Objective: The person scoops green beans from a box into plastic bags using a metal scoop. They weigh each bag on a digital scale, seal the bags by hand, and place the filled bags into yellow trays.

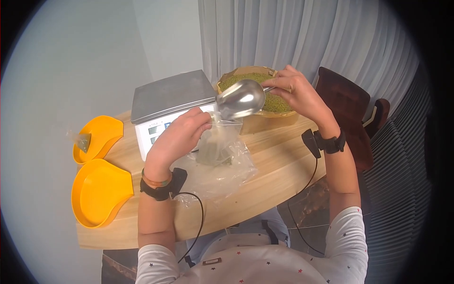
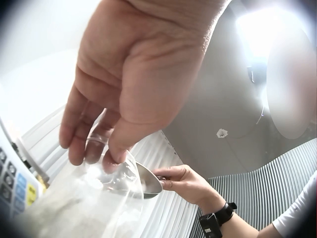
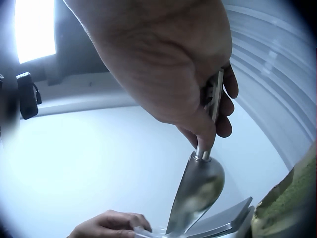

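My right hand (image 1: 299, 90) grips the handle of a shiny metal scoop (image 1: 242, 98), which tilts with its lip down at the mouth of a clear plastic bag (image 1: 218, 142). Pinched between the thumb and fingers of my left hand (image 1: 182, 132), the bag's rim hangs over the table. Some greenish contents show in the bag's lower part. In the right wrist view the scoop (image 3: 198, 191) points down toward the bag's opening, near the left hand (image 3: 111, 225). Behind the scoop stands a brown paper sack (image 1: 265, 124) filled with small green beans (image 1: 279, 103).
A white digital scale (image 1: 142, 132) with a grey plate (image 1: 172, 94) stands behind my left hand. Two yellow trays (image 1: 97, 199) lie at the left, the farther one with a small filled bag (image 1: 84, 142). More clear plastic (image 1: 236, 175) lies on the wooden table (image 1: 279, 151). A dark red chair (image 1: 343, 104) is at right.
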{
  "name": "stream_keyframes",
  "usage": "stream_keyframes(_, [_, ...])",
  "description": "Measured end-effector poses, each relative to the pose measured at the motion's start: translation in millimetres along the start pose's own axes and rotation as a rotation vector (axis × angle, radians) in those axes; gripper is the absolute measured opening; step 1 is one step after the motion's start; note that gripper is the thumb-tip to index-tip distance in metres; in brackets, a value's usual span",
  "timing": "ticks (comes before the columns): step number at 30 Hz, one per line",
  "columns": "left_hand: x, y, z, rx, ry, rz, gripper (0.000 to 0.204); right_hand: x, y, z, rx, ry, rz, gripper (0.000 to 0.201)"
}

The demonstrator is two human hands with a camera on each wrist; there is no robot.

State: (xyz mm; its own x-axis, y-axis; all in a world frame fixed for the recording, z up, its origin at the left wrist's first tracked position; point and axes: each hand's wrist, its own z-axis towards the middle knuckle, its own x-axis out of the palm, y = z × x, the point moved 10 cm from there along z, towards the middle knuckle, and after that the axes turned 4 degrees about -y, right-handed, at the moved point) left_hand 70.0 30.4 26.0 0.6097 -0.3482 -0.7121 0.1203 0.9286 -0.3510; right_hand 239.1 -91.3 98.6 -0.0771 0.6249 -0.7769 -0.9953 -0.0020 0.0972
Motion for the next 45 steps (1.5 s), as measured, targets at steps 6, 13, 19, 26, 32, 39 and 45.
stream_keyframes(6, [0, -2, 1, -0.012, 0.021, 0.016, 0.012, 2, -97, -12, 0.211, -0.117, -0.307, 0.023])
stream_keyframes(13, [2, 0, 2, -0.032, 0.033, 0.004, 0.012, 48, -127, -38, 0.133, -0.043, -0.565, 0.026])
stream_keyframes(19, [3, -2, 3, -0.013, 0.043, 0.002, 0.011, 82, -164, -53, 0.330, -0.026, -0.308, 0.025])
stream_keyframes(26, [3, -2, 3, -0.024, 0.042, -0.003, 0.010, 85, -220, -88, 0.624, -0.026, 0.212, 0.025])
stream_keyframes(32, [4, -5, 4, -0.009, 0.034, -0.022, 0.010, 76, -229, -108, 0.777, -0.162, 0.485, 0.024])
stream_keyframes(39, [5, -1, 4, -0.030, 0.024, -0.001, 0.010, 78, -226, -105, 0.760, -0.152, 0.503, 0.025])
stream_keyframes(45, [6, 6, 3, -0.067, 0.025, 0.000, 0.010, 64, -187, -82, 0.769, -0.090, 0.616, 0.025])
